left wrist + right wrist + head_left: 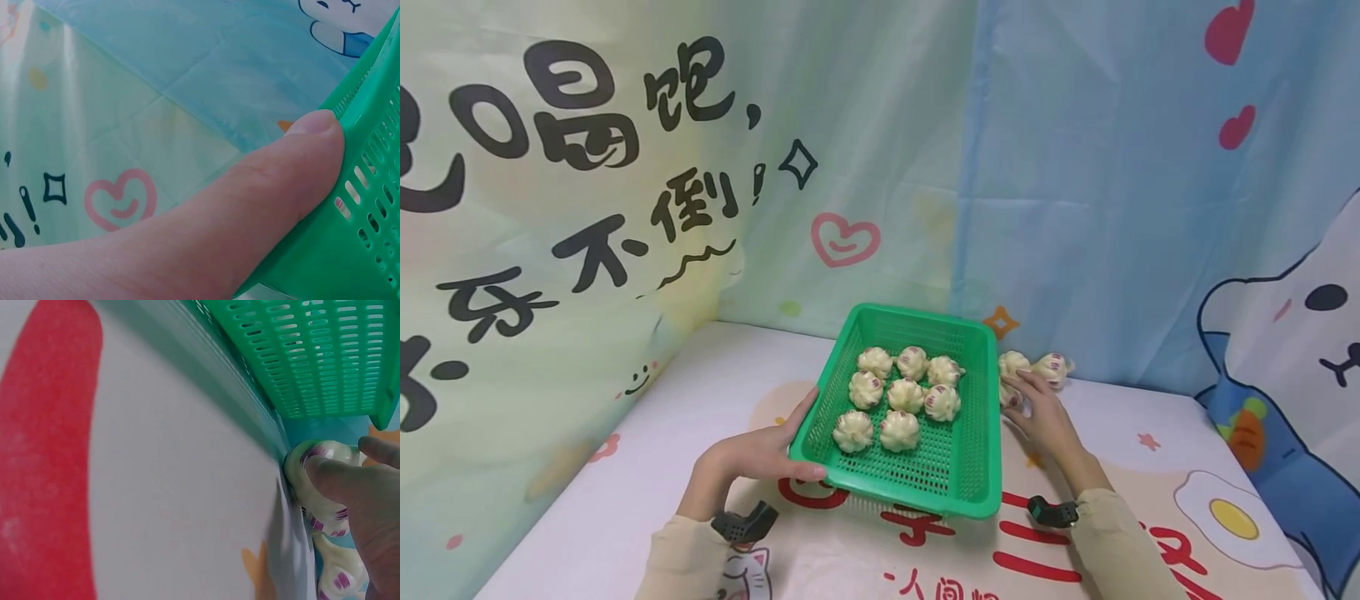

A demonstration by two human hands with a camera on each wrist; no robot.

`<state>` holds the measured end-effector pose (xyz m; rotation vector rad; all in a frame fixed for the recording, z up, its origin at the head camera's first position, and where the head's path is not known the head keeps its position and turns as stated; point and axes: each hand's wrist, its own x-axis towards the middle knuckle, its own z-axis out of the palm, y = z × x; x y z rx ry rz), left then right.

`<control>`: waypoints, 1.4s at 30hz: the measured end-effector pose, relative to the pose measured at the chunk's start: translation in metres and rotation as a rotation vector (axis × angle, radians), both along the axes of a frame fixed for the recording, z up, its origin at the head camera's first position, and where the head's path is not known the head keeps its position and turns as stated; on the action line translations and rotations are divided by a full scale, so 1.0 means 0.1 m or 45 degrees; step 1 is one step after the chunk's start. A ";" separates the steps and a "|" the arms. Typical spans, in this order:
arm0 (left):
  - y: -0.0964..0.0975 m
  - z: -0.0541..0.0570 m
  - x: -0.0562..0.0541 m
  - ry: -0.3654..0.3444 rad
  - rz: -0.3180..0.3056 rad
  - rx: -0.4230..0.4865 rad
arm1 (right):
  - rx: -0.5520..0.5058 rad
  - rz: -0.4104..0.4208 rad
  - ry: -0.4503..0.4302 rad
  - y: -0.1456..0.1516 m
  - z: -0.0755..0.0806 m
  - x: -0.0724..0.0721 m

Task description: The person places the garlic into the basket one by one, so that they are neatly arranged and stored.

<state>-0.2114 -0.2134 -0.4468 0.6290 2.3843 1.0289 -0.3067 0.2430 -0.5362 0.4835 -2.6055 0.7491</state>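
A green plastic basket [977,467] stands in the middle of the table, with several garlic bulbs [906,396] inside it. My left hand [767,446] holds its near left corner, thumb at the near rim and fingers along the left side. In the left wrist view, one digit [294,169] lies against the basket's wall. Past the basket's right side, my right hand [1041,417] pinches a garlic bulb [319,481], the thumb pressed on its purple-streaked skin. Two more bulbs lie close by, one behind the fingertips and another garlic bulb [1052,369] farther right.
A printed cloth backdrop [880,167] rises right behind the table and along its left side. The white table top [1120,417] carries printed red lettering and a fried egg picture. Dark wrist cameras [745,523] are strapped to both wrists.
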 end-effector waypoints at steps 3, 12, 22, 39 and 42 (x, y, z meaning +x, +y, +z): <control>0.00 0.01 0.00 0.006 -0.008 0.003 | 0.013 0.004 0.037 0.00 -0.01 -0.01; 0.00 0.02 0.01 -0.005 -0.005 -0.009 | 0.032 -0.008 0.012 -0.01 -0.04 -0.03; 0.00 0.01 0.01 0.007 -0.007 0.009 | 0.054 -0.058 0.091 -0.07 -0.06 -0.02; -0.01 0.03 0.00 0.006 -0.006 0.004 | 0.045 -0.098 0.097 -0.07 -0.09 -0.01; -0.01 0.03 0.00 0.005 -0.002 -0.011 | 0.049 -0.111 0.077 -0.08 -0.08 0.01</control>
